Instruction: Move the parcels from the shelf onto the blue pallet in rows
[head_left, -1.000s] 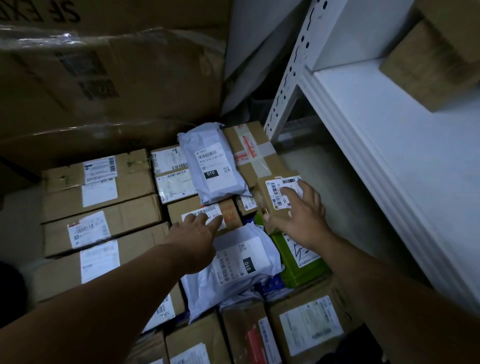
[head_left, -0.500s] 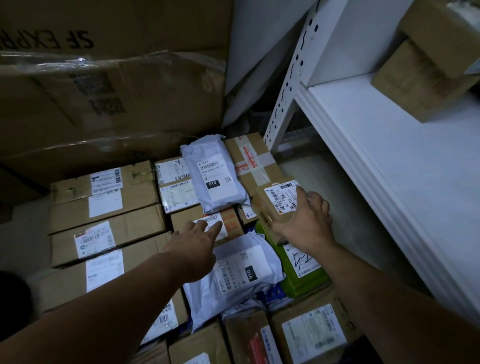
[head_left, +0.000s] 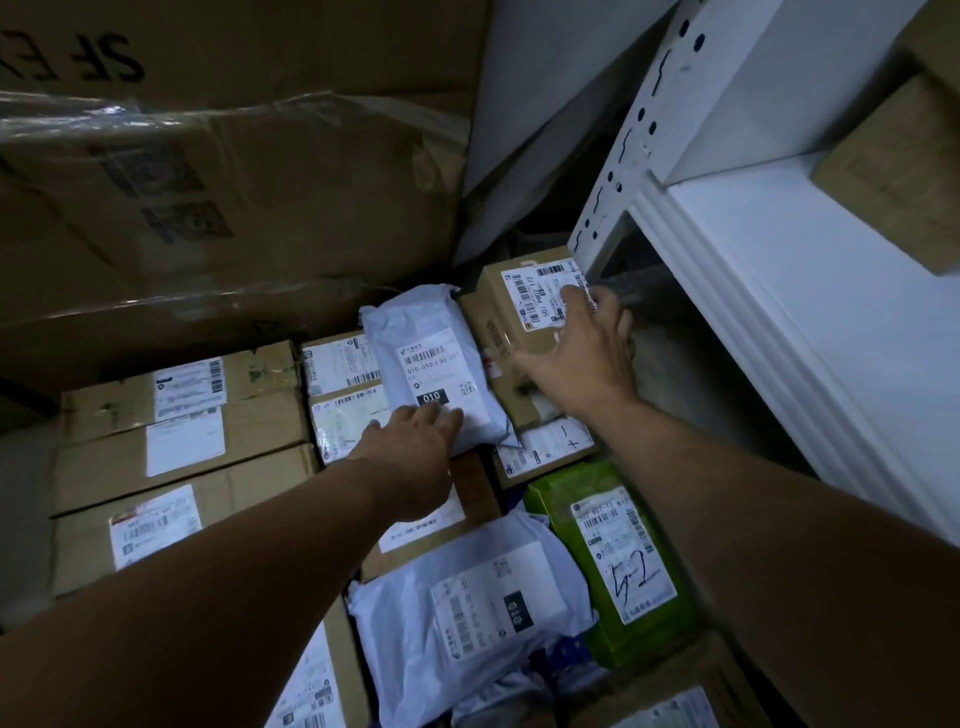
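Labelled parcels lie packed in rows below me. My right hand (head_left: 587, 358) grips a small cardboard box (head_left: 519, 317) with a white label, thumb on its near side and fingers over its far edge. The box sits at the back right of the pile, beside the white shelf's post (head_left: 623, 156). With straight fingers, my left hand (head_left: 415, 436) touches the near end of a grey poly mailer (head_left: 431, 358) marked 010. A patch of blue (head_left: 569, 657) shows between the near parcels. Two cardboard parcels (head_left: 893, 171) stand on the white shelf (head_left: 779, 312).
Large plastic-wrapped cartons (head_left: 234, 182) wall off the back left. Long flat boxes (head_left: 182, 415) fill the left rows. A green parcel (head_left: 613, 561) and a second grey mailer (head_left: 467, 608) lie near me. The shelf edge runs close along the right.
My right hand has carried the small box away from me to the back right corner. My left hand has reached forward onto the grey mailer.
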